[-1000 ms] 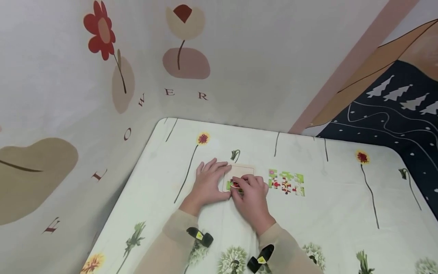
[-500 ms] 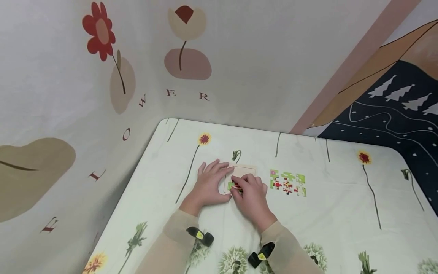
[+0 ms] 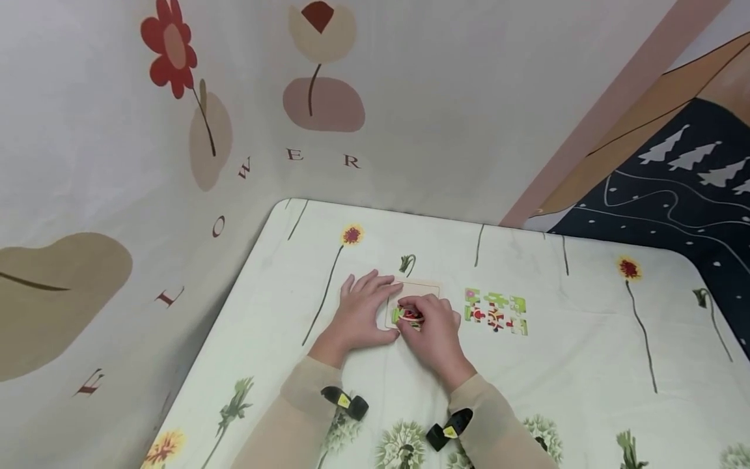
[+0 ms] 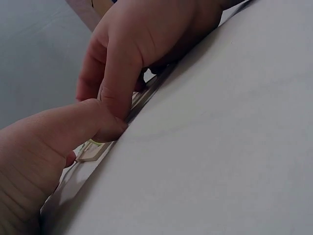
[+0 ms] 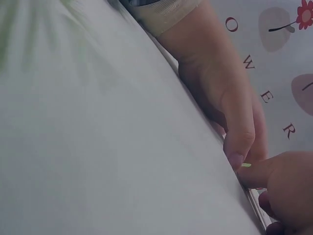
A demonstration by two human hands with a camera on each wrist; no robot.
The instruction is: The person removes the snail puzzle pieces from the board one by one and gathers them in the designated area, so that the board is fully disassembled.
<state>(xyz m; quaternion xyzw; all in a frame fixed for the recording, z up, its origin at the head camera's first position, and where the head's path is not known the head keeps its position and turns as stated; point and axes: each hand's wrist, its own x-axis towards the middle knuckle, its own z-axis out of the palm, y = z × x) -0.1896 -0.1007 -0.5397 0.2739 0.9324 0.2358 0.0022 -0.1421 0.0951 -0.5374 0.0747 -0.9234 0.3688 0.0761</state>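
Note:
In the head view a small pale puzzle tray lies on the table, with green and red printed puzzle pieces in its lower part. My left hand rests at the tray's left side, fingers spread, its index fingertip by the top-left corner and its thumb near the lower edge. My right hand pinches a reddish puzzle piece between thumb and index finger, tilted over the lower tray. Both wrist views show the two hands low at the tray's edge; the fingers mostly hide the pinched piece there.
Right of the tray, several loose puzzle pieces lie in two rows, green above and red below. The tablecloth is white with printed flowers. Printed cloth walls rise behind and to the left of the table.
The right hand's fingers have shifted slightly and the pinched piece now stands more tilted, its pale edge showing. The left hand stays in place on the tray. The head view has moved a little.

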